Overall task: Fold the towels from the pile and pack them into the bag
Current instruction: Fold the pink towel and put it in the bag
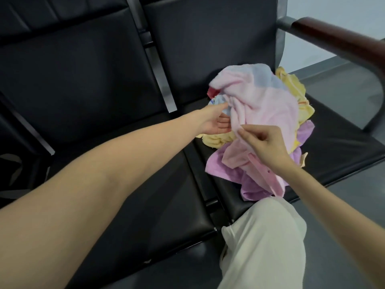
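On the right-hand black padded seat (343,147), at about two o'clock in the head view, lies a crumpled pile of pink, yellow and purple terry towels (258,130). Right hand (264,144) pinches the pale pink towel's (268,105) edge; left hand (216,122), palm up, fingers hidden under it, grip unclear.
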The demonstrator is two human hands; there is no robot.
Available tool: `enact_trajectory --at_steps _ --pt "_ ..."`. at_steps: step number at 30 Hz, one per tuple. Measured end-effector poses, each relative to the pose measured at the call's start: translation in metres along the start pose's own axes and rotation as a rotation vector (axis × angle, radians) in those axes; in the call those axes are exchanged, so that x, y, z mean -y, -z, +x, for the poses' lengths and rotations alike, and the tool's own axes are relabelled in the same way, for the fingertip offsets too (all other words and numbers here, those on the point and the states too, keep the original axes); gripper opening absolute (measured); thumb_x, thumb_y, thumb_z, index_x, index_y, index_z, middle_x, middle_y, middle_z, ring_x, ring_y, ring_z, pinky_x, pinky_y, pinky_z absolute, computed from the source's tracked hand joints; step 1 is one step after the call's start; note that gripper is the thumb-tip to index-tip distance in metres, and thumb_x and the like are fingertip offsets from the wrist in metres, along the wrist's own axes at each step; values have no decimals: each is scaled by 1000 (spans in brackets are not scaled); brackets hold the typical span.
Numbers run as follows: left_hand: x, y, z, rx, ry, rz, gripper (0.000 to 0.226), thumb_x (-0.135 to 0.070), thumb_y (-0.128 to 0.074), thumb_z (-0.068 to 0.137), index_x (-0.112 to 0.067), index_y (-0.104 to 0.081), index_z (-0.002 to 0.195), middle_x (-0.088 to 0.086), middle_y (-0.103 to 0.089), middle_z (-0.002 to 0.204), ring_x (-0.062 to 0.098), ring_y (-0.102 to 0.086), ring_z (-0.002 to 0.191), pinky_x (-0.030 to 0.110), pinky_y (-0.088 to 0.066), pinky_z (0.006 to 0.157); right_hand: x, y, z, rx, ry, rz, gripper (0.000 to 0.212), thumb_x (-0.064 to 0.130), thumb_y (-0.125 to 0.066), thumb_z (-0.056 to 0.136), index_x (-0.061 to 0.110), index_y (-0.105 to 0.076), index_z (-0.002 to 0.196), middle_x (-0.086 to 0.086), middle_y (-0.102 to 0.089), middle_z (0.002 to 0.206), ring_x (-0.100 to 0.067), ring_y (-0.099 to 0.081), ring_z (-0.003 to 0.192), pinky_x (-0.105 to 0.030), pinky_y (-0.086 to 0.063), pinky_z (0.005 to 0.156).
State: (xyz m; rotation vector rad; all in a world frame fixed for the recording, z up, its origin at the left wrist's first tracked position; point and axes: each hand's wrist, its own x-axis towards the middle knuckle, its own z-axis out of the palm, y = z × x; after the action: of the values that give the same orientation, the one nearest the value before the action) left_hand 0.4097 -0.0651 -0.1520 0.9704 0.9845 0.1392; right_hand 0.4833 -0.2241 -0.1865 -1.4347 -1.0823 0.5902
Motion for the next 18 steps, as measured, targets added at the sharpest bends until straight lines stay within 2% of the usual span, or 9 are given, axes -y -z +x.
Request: enact_trajectory --at_steps 2,4,6,8,9,11,13,16,18 --pt "0 -2 -4 -3 6 -92 22 -16 -53 98 4 -54 90 14 -57 92 22 -59 90 32 -50 88 10 -7 -7 96 -2 30 14 19 -64 91 11 -75 93 -13 -68 82 -11 -44 72 -25 -38 64" --pt "-1 0 -7 -29 10 -175 3 -4 -57 94 -2 -55 93 9 -56 88 17 -58 89 27 -49 93 21 -14 -12 142 6 51 14 16 -65 90 9 -75 95 -32 -65 99 -14 -45 80 -30 -38 71" --pt "-2 5 -17 -53 -1 -246 6 -1 -53 95 -6 -55 92 5 -59 75 12 -60 72 17 -55 73 31 -20 -16 143 23 47 12 14 -65 89 10 -75 94 -34 -65 93 -13 -49 77 -28 -40 71" --pt "-5 14 -30 -110 -67 -299 22 0 -45 98 -4 -54 78 7 -59 57 15 -56 54 19 -50 43 38 -25 -20 135 34 23 10 13 -66 89 7 -74 89 -17 -69 70 -7 -52 64 -18 -42 61" --pt "-6 21 -36 -136 -108 -326 25 1 -43 98 -2 -53 75 9 -59 56 18 -55 56 21 -49 40 40 -27 -22 125 23 19 8 14 -68 87 6 -71 86 -9 -63 59 -7 -47 54 -15 -38 53" --pt "-8 39 -54 -211 -180 -370 21 2 -42 97 0 -55 81 12 -65 65 22 -59 68 27 -55 55 39 -32 -26 97 -16 18 13 15 -73 82 5 -64 82 1 -50 47 -10 -35 43 -16 -30 43" --pt "-8 58 -72 -232 -212 -421 17 1 -41 97 2 -58 98 15 -67 95 27 -65 84 35 -55 76 36 -39 -28 91 -45 -14 22 17 -79 76 7 -60 80 7 -41 43 -10 -31 41 -18 -28 42" --pt "-6 88 -101 -298 -256 -480 18 3 -40 96 0 -55 87 13 -61 86 24 -63 70 35 -54 62 30 -50 -28 161 -70 -131 27 22 -85 68 14 -59 74 -1 -42 49 -11 -34 45 -22 -29 46" --pt "0 109 -119 -348 -294 -508 15 4 -39 95 -1 -53 90 13 -57 85 23 -59 74 35 -51 65 28 -60 -29 255 -72 -273 30 20 -85 68 14 -56 62 5 -41 49 -4 -32 45 -17 -26 47"
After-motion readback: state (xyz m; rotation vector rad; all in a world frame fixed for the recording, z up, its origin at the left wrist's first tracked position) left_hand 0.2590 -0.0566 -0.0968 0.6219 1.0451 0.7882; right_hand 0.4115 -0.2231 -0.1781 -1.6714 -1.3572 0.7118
